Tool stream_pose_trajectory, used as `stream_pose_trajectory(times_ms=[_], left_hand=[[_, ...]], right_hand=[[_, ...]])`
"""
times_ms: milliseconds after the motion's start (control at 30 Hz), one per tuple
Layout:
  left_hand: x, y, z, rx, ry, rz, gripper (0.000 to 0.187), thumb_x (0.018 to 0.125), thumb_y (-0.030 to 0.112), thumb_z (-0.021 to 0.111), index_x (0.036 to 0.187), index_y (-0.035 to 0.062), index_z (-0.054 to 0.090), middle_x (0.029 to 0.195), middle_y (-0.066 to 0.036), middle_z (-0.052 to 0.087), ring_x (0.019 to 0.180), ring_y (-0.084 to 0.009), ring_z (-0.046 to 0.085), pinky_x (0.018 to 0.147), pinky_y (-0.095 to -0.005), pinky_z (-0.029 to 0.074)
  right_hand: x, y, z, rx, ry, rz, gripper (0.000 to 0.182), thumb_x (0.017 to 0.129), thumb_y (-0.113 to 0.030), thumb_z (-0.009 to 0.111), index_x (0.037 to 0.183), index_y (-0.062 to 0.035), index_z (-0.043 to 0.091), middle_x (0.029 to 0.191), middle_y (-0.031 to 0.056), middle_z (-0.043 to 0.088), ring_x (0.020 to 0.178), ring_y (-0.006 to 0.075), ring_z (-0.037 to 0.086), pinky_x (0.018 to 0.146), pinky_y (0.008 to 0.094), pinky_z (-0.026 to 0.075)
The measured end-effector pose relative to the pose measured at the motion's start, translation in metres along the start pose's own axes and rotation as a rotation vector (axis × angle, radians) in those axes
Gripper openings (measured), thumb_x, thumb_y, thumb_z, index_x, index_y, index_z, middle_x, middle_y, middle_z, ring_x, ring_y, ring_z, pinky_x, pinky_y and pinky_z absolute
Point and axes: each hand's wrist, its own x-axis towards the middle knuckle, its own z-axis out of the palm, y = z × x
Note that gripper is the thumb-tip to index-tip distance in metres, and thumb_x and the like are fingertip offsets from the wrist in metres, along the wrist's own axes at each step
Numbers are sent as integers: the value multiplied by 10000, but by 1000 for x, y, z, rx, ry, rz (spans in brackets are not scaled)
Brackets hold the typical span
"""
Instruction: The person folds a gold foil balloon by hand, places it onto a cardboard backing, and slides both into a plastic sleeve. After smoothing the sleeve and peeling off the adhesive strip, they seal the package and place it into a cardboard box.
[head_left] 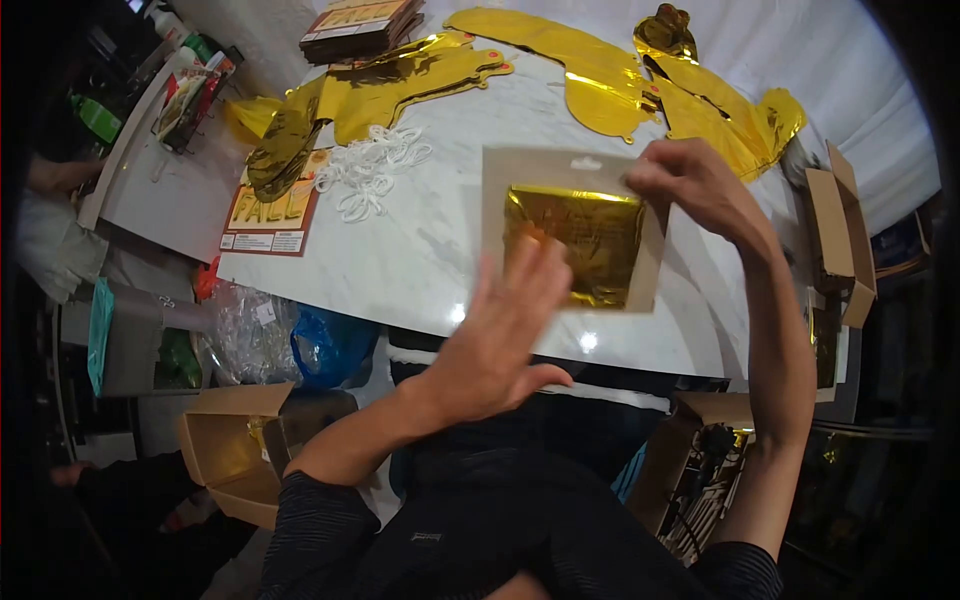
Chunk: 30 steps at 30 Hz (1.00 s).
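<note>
A brown cardboard hang card (497,170) with a hang hole at its top edge is in front of me. A folded gold foil balloon (610,240) lies against its face. My right hand (690,180) pinches the card's upper right corner. My left hand (510,325), slightly smeared by motion, has its fingers stretched out, the tips overlapping the left part of the folded foil. Left of the card lies a loose heap of white string (368,165). Flat gold foil balloons (410,85) spread behind it, partly over a printed "FALL" card (270,230).
More gold balloons (605,90) lie along the table's (420,260) far side. A stack of printed cards (360,35) sits at the back left. Cardboard boxes (840,235) stand right and below left. Plastic bags (250,325) hang by the front left edge. A co-worker's arm (65,175) shows far left.
</note>
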Motion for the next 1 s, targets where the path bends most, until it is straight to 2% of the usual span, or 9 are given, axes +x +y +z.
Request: stream_pose_trajectory(times_ms=[67, 133, 200, 467, 600, 733, 800, 867, 1000], left_hand=[[-1, -15, -21, -41, 276, 31, 980, 872, 378, 803, 1581, -64, 290, 1650, -314, 291, 1546, -494, 257, 1228, -670, 163], [3, -28, -44, -125, 438, -25, 851, 955, 278, 745, 1569, -92, 286, 1638, -324, 310, 1532, -458, 314, 1258, -504, 251], [12, -36, -52, -212, 578, -141, 798, 1002, 324, 698, 1557, -91, 303, 1584, -296, 407, 1499, -398, 385, 1252, -464, 279], [47, -58, -58, -632, 421, -284, 818, 941, 240, 797, 1567, -4, 331, 1517, -242, 518, 1461, -322, 444, 1235, -447, 306], [66, -42, -57, -802, 349, -474, 528, 910, 7, 772, 1401, -10, 580, 1209, -121, 714, 1139, -158, 666, 993, -267, 498], [88, 2, -35, -870, 292, -306, 516, 941, 4, 730, 1424, -50, 555, 1156, -105, 731, 1051, -117, 676, 937, -250, 516], [93, 18, -27, -800, 131, -149, 583, 960, 111, 750, 1468, -43, 510, 1201, -157, 731, 1136, -178, 687, 1014, -316, 525], [104, 43, -11, -738, 175, 18, 700, 1005, 402, 697, 1497, -39, 467, 1245, -233, 712, 1242, -319, 670, 1105, -423, 503], [91, 32, -5, -697, 121, -56, 530, 1051, 309, 633, 1427, -46, 520, 1133, -209, 738, 1099, -295, 724, 1021, -414, 558]], right_hand=[[-22, -19, -14, 69, 155, -128, 263, 990, -239, 709, 948, 19, 734, 781, 25, 686, 745, 83, 605, 703, 276, 506], [-49, -43, -24, 27, 283, -163, 205, 1030, -172, 667, 988, 24, 705, 852, -3, 681, 805, 77, 612, 721, 250, 494], [-62, -40, -18, 1, 396, -267, 144, 1002, -122, 696, 1008, 20, 719, 882, 32, 723, 812, 99, 647, 722, 265, 503], [-80, -43, -1, -185, 412, -294, 124, 927, -80, 759, 963, 36, 734, 813, 103, 721, 739, 177, 674, 683, 296, 504], [-106, -37, 6, -176, 380, -449, 125, 931, -96, 765, 966, 20, 736, 824, 103, 729, 725, 179, 686, 611, 321, 514], [-174, -23, -13, -232, 369, -270, 146, 933, -95, 765, 1027, 12, 731, 858, 105, 744, 719, 187, 708, 635, 305, 556], [-224, -19, -34, -354, 445, -270, 163, 946, -116, 760, 1036, 16, 730, 874, 85, 753, 732, 158, 708, 667, 278, 562], [-291, -22, -63, -320, 646, 31, 182, 978, -120, 734, 1103, 11, 720, 920, 40, 760, 784, 103, 699, 685, 245, 548], [-439, 5, -112, -205, 987, 431, 171, 1045, -215, 663, 1077, -49, 688, 819, -67, 643, 694, 11, 574, 600, 186, 454]])
